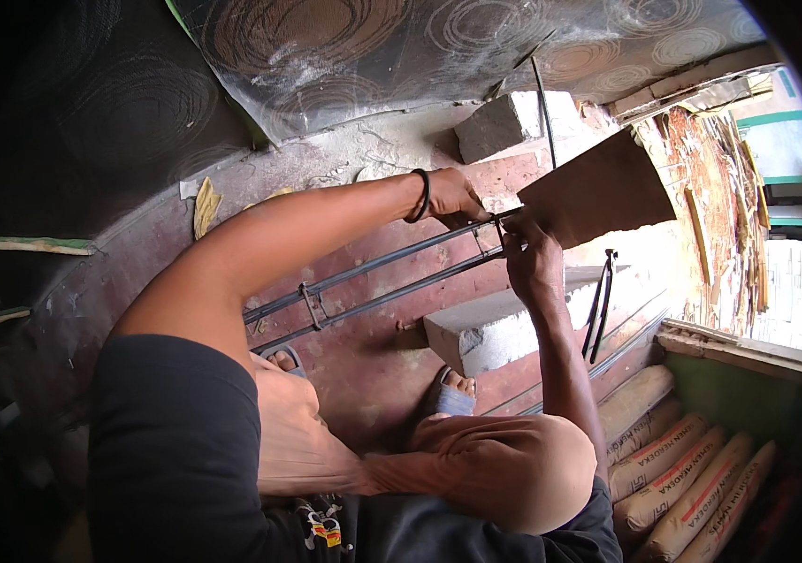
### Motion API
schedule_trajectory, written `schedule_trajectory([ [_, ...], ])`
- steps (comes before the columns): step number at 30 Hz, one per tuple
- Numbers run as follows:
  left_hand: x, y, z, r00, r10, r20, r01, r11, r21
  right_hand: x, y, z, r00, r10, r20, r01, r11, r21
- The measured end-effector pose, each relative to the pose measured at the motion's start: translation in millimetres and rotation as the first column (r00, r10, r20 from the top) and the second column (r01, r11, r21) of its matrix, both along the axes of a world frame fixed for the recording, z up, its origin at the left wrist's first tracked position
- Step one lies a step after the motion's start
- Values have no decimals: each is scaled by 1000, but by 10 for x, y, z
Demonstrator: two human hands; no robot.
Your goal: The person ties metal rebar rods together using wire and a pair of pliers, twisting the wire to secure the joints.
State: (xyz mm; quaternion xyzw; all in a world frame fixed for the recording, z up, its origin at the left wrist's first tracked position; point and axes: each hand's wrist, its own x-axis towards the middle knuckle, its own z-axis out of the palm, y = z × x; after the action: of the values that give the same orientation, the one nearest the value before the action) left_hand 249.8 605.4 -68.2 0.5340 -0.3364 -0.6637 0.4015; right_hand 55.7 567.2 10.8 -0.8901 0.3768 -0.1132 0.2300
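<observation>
A long cage of dark steel reinforcing bars (373,258) runs across in front of me, tied with square wire stirrups (311,306). At its right end, my left hand (457,195), with a black band on the wrist, closes its fingers on the upper bar beside an end stirrup (487,236). My right hand (534,251) is closed at the same joint from the other side; whatever its fingertips pinch is too small to make out. Just beyond that hand is a brown flat sheet (603,192), its near corner by the fingers. Black pincers (602,305) stand to the right.
White blocks (485,328) lie on the reddish floor, with another block (504,127) farther back. Several filled paper sacks (673,469) are stacked at the lower right. A patterned dark sheet (307,56) covers the back. My sandalled feet (452,394) are below the cage.
</observation>
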Motion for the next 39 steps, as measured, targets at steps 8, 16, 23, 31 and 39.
schedule_trajectory([
  [8,-585,198,180,804,511,303,-535,845,-3,-270,-101,-47,995,91,-31,-92,995,-28],
  [16,-739,255,167,737,505,449,-462,862,-211,334,-551,382,584,699,-412,-807,553,-205],
  [23,-799,14,35,408,564,718,-442,810,-385,1124,-1005,183,350,835,-424,-895,432,113],
  [31,-749,153,173,643,724,250,-677,689,-257,923,-1684,-276,396,914,-92,-838,400,371],
  [39,-750,270,211,548,712,439,-659,691,-298,928,-1334,-297,348,913,-213,-880,396,261],
])
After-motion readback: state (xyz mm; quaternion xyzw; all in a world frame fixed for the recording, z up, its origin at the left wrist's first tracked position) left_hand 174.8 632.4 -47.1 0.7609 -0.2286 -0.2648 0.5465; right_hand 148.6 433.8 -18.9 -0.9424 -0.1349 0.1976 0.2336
